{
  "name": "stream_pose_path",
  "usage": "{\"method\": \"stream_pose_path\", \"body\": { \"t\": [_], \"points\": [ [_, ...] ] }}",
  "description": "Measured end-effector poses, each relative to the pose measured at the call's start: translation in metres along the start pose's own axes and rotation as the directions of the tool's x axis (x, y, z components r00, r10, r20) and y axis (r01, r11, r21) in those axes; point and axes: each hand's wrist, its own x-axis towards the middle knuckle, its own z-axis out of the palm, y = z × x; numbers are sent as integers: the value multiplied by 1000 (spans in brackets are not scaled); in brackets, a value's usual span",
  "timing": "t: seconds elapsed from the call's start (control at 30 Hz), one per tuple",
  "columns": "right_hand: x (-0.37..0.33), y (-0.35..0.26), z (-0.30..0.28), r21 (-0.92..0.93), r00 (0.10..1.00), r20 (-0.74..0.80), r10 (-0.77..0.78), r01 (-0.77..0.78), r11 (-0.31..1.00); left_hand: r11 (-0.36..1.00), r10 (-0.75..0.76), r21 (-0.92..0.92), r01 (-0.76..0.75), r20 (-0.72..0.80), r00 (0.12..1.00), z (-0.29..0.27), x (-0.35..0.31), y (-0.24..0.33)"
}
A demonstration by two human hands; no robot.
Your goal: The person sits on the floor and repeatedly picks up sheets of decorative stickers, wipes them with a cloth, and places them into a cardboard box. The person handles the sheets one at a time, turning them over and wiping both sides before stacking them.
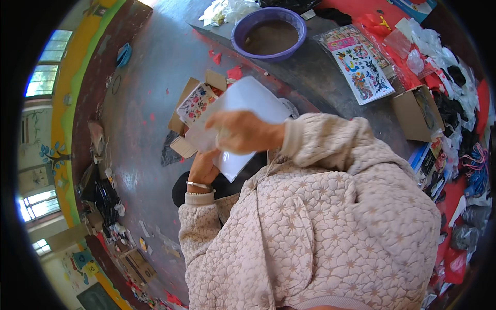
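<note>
A stack of white sheets (253, 98) lies across my lap, its lower corner showing beneath my hands. My right hand (245, 132), smeared by motion, is over the sheets with its fingers curled; what they hold is blurred. My left hand (204, 168), with a bracelet at the wrist, is closed on the lower edge of a pale translucent sheet (199, 138). Just beyond the hands stands an opened cardboard box (177, 123) with its flaps up. A sheet of colourful flower stickers (197, 103) rests in it.
A purple basin (238, 45) of murky water stands ahead. To its right lie packs of printed sticker sheets (361, 75). Another cardboard box (413, 116) and heaps of plastic bags (439, 51) fill the right side. Red scraps (235, 72) dot the grey floor (139, 150).
</note>
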Motion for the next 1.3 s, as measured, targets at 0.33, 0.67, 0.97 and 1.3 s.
{"method": "stream_pose_path", "body": {
  "t": [0.33, 0.67, 0.97, 1.3],
  "points": [
    [-33, 102, -40, -367, 968, -223, 110, -188, 911, 998, 22, 55, -19, -70, 997, -23, -17, -10],
    [-56, 142, -151, -332, 686, -619, 383, -670, 664, 968, 28, 251, 2, -115, 993, -30, -18, -7],
    [13, 27, -6, -343, 984, -13, -178, 163, 925, 771, -7, 621, -143, 233, 973, -9, 30, 3],
    [-7, 110, -36, -786, 997, -68, 42, -79, 613, 959, -64, 275, 70, -33, 997, -4, 9, 0]
  ]
}}
